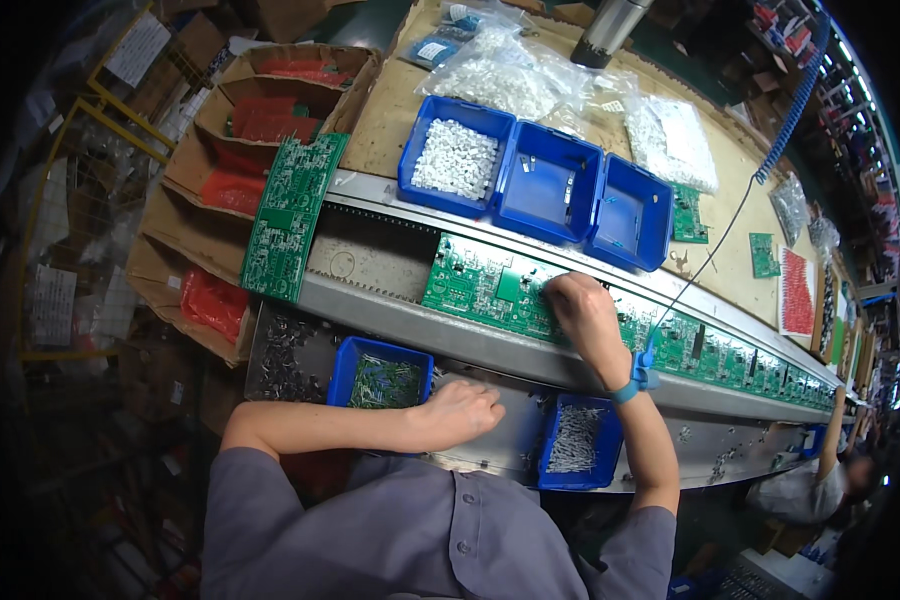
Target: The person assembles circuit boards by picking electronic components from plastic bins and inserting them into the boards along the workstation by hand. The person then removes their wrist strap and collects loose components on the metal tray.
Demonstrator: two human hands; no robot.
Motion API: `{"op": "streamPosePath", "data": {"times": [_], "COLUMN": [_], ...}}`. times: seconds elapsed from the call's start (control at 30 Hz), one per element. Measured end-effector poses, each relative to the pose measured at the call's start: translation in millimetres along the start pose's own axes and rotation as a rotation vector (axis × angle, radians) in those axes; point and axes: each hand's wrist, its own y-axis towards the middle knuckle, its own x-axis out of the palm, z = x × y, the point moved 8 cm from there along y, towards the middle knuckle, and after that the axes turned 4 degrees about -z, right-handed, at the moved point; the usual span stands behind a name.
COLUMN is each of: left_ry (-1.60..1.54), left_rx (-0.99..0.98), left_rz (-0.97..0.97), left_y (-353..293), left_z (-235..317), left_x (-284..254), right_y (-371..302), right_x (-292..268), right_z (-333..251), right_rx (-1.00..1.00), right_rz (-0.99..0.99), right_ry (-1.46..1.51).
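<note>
My right hand (582, 308), with a blue wrist strap (638, 378) on its wrist, is over a green circuit board (470, 284) in the metal rail. Its fingertips are pinched down at the board's surface, and whatever they hold is hidden. Lower down, my left hand (458, 412) lies with curled fingers above the grey metal ledge (520, 420). Its grip is hidden too. Beside it on the left sits a blue bin (338, 372) of green and blue leaded parts. To its right another blue bin (548, 470) contains thin silvery leaded parts.
Further boards (730, 355) line the rail (370, 305) rightward. One board (292, 215) lies across its left end, near cardboard dividers (160, 240) with red packing. Beyond are a bin of white parts (457, 158), two blue bins, plastic bags (500, 75) and a coiled cord (795, 110). A co-worker's arm (832, 430) shows far right.
</note>
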Motion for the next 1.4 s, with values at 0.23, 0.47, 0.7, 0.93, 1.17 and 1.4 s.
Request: {"op": "streamPosePath", "data": {"times": [0.23,0.47,0.7,0.93,1.17,1.4], "left_ry": [-0.225,-0.518,-0.630,-0.794,-0.231,0.092], "left_rx": [-0.052,-0.207,-0.327,-0.387,-0.211,-0.134], "left_rz": [-0.039,0.317,0.423,0.422,0.484,0.466], "left_y": [-5.8,-21.6,1.9,33.3,60.7,82.4], "left_z": [-10.9,-71.4,-105.2,-122.0,-102.6,-89.1], "left_x": [-23.7,-81.1,-97.1,-81.2,-86.0,-82.3], "right_y": [-12.4,-43.4,-103.9,-111.1,-89.8,-83.5], "right_x": [4.8,29.8,111.0,144.5,103.6,73.6], "right_z": [-19.1,-92.4,-161.2,-148.8,-119.7,-106.7], "right_rx": [-0.055,-0.323,-0.664,-0.669,-0.541,-0.390], "right_rz": [0.049,-0.296,-0.649,-0.713,-0.556,-0.502], "right_ry": [-0.214,0.063,0.027,-0.043,-0.134,-0.112]}}
